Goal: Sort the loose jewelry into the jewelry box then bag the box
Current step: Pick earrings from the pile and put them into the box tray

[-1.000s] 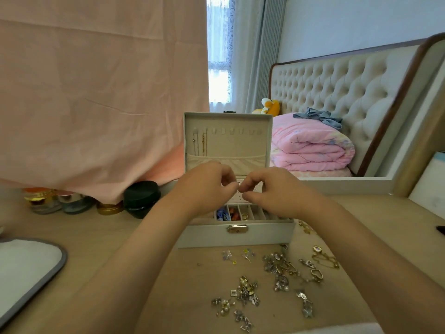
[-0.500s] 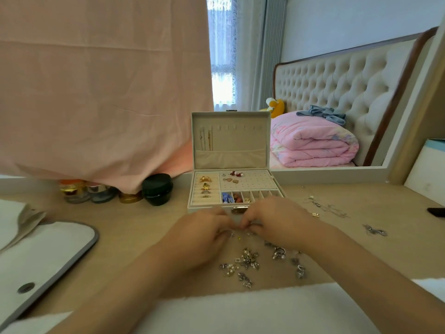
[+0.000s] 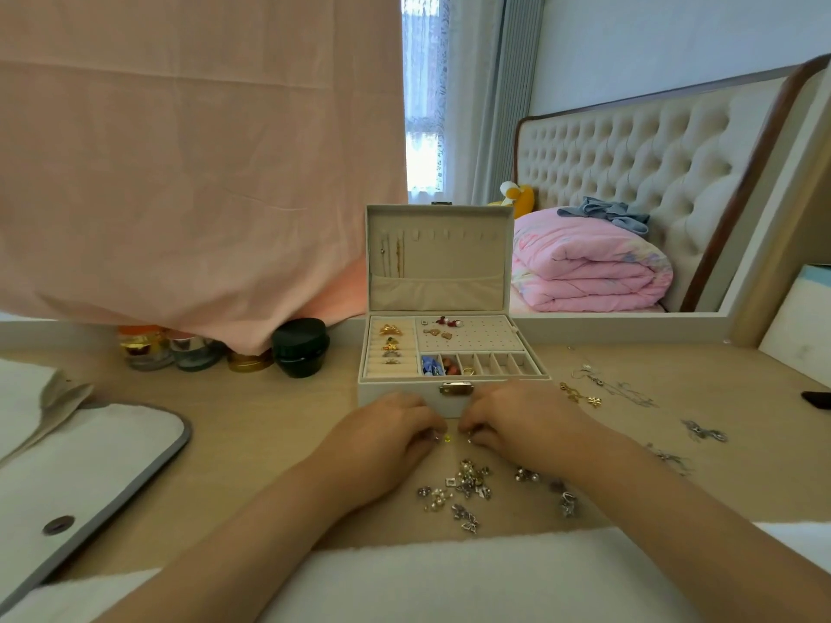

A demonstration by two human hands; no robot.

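The white jewelry box stands open in the middle of the wooden desk, its lid upright with thin chains hanging inside. Rings fill its left rolls, earrings sit on the perforated pad, and small pieces lie in the front slots. My left hand and my right hand rest on the desk just in front of the box, fingertips pinched together over tiny earrings, one with a green stone. A pile of loose silver jewelry lies just nearer to me.
More loose chains and charms are scattered at the right. A white bag with grey trim lies at the left. A black jar and small bottles stand behind, under a hanging pink cloth. A mirror backs the desk.
Both hands dropped from in front of the box's tray down to the desk before the box. The view pulled back and tilted, so the box's inside shows.
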